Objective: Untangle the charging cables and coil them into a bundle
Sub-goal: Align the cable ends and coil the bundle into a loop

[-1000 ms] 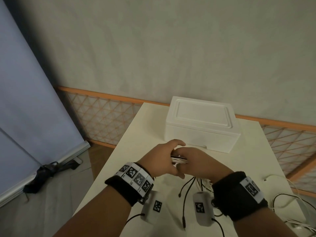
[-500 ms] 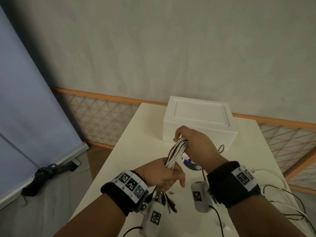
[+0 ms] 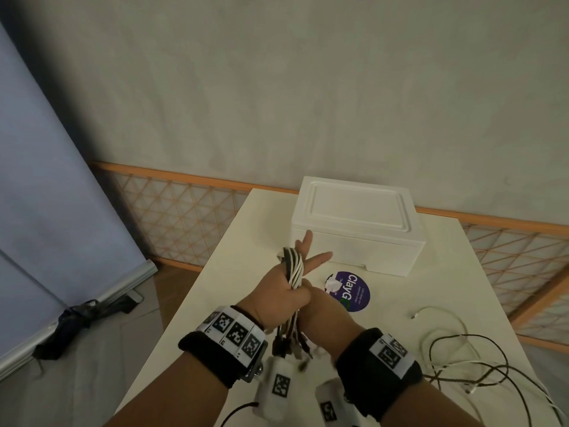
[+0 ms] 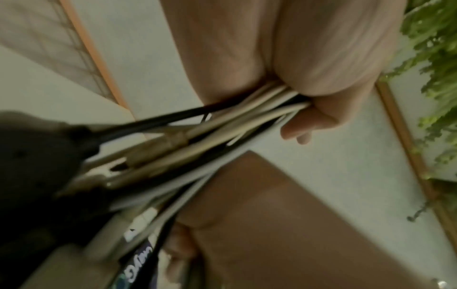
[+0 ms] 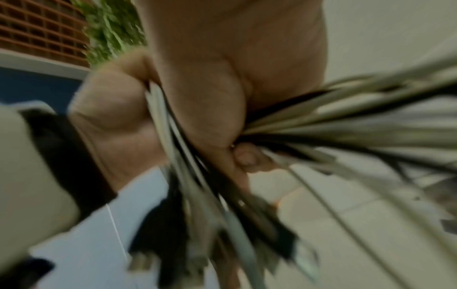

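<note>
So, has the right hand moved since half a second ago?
Yes. The right hand has dropped back from the white foam box toward the person, and grips the cable bundle lower down.

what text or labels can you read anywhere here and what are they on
"ClayG": white letters on the round purple sticker on the table.
Smaller white lines under that word on the sticker: too small to read.
Wristband tags and the tags on the wrist cameras: black-and-white square codes, no words.
White foam box: no text visible.
Wrist views: sticker lettering shows in the left one, too blurred to read.
</note>
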`<state>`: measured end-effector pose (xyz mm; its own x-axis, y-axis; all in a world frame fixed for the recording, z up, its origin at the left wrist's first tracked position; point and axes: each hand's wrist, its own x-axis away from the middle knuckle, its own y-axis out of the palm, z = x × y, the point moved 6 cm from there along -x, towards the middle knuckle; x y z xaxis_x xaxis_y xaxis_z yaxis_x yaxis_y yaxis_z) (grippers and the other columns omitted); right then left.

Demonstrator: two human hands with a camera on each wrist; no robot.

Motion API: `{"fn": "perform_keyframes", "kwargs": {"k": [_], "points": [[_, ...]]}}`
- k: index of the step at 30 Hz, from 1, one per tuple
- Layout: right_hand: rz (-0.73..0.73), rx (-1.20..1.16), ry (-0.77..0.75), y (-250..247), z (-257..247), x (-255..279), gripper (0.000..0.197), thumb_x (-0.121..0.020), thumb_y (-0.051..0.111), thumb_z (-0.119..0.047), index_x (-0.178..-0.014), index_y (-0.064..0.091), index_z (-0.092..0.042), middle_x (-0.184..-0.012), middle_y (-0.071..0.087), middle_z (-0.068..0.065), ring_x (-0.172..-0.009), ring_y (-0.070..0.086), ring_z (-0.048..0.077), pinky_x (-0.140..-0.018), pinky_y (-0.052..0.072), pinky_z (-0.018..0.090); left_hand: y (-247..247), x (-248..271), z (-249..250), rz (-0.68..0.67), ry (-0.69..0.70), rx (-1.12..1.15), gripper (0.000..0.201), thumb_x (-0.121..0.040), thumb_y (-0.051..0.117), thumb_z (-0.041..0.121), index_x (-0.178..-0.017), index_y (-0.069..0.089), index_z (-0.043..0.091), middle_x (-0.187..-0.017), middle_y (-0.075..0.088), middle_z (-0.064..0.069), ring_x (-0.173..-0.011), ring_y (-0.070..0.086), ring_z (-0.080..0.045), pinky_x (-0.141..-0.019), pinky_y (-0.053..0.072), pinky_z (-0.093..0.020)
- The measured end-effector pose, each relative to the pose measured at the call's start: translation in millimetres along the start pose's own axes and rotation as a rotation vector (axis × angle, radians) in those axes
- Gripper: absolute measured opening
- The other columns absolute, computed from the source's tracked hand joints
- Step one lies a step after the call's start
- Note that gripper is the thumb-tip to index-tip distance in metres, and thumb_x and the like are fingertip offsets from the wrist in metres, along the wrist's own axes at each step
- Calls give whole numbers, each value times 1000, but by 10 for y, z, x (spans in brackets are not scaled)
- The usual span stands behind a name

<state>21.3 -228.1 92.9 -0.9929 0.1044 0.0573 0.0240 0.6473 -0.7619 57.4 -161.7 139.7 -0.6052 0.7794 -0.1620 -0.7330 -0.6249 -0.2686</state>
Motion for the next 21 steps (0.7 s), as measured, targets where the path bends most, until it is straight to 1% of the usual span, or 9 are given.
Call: {"fn": "perform_keyframes", "kwargs": {"k": [3,6,8,11,14,16,18,19,21], "points": [[-80,434,-103,-13,-45,-14,28,-93,43,-10,-119,52,-9,-97,58,-2,-84,60,14,-70,49,29,-25,-53,-182,-63,-74,-279,76,-86,43,-8,-134,28,50,-156,-12,23,-144,-13,-2,-108,21,-8],[-93,652,-59,-81,-101,63,23,-92,39,-7,-114,46,-7,-100,64,8,-87,65,28,-68,51,36,-129,-124,-397,-133,-177,-653,76,-91,43,-1,-146,7,36,-158,-21,5,-146,-14,-15,-120,9,-33],[-82,650,-57,-67,-108,93,21,-92,39,-8,-112,45,-9,-99,65,7,-85,66,28,-65,48,33,-202,-132,-511,-152,-267,-795,76,-93,42,3,-147,-6,27,-158,-20,-2,-148,-1,-21,-118,16,-34],[-94,680,-93,11,-112,120,21,-92,38,-8,-111,45,-9,-94,63,7,-72,60,27,-59,44,32,-267,-155,-622,-102,-335,-822,71,-95,40,11,-151,-3,22,-159,-17,0,-139,29,-21,-106,33,-28],[-97,718,-92,35,-125,126,20,-91,37,-8,-109,46,-8,-91,62,8,-67,55,28,-51,35,30,-285,-208,-705,-73,-380,-905,68,-98,37,15,-151,-6,18,-159,-16,-2,-143,22,-18,-109,26,-25],[-94,734,-106,61,-148,128,18,-89,40,-8,-106,49,-7,-79,56,8,-63,53,27,-45,28,27,-294,-204,-727,13,-342,-824,63,-98,37,12,-152,5,18,-161,-4,1,-142,27,-16,-108,28,-23],[-76,769,-131,48,-280,171,13,-76,62,-13,-87,58,-10,-55,31,0,-41,32,18,-39,10,22,-330,-146,-723,160,-266,-705,56,-98,40,10,-150,23,19,-159,19,5,-139,33,-14,-108,29,-23],[-61,790,-148,35,-333,181,20,-57,74,-17,-70,59,-14,-48,16,-4,-33,15,15,-41,-1,20,-345,-117,-745,207,-244,-661,53,-98,41,10,-148,30,20,-155,29,6,-138,35,-13,-108,29,-23],[-7,771,-210,29,-378,163,32,-30,80,-20,-46,53,-19,-37,13,-4,-25,9,13,-49,-12,17,-350,-79,-847,224,-239,-574,49,-99,42,12,-146,35,23,-148,40,7,-135,40,-12,-109,30,-22]]}}
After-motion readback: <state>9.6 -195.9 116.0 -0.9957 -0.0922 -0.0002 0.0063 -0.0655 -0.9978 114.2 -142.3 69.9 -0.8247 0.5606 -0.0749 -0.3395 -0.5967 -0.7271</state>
